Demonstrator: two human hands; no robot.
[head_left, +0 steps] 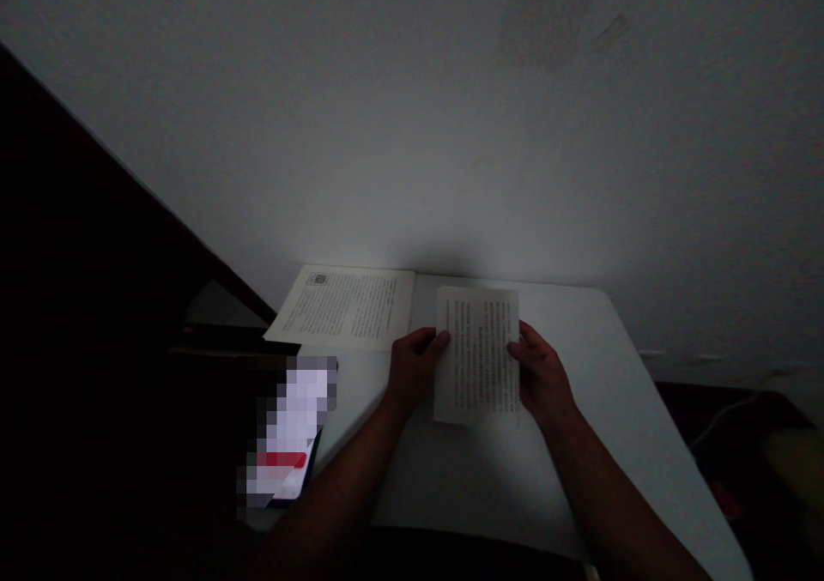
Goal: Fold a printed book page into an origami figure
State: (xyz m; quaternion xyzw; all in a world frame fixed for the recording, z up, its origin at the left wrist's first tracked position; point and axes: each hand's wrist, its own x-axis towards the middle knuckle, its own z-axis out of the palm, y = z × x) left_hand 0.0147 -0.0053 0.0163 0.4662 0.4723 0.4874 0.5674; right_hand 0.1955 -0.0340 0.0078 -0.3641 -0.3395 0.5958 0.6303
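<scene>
I hold a small printed sheet of paper [477, 356] upright over a white table [579, 366]. My left hand [412, 371] grips its left edge with thumb on the front. My right hand [544, 375] grips its right edge the same way. The sheet carries columns of dark text. Both hands are closed on the paper's sides.
A second printed page or open booklet [344, 306] lies flat on the table's far left corner. A lit phone screen [289, 431] glows at the left near the table edge. A pale wall [412, 118] rises behind. Dark furniture [83, 306] fills the left.
</scene>
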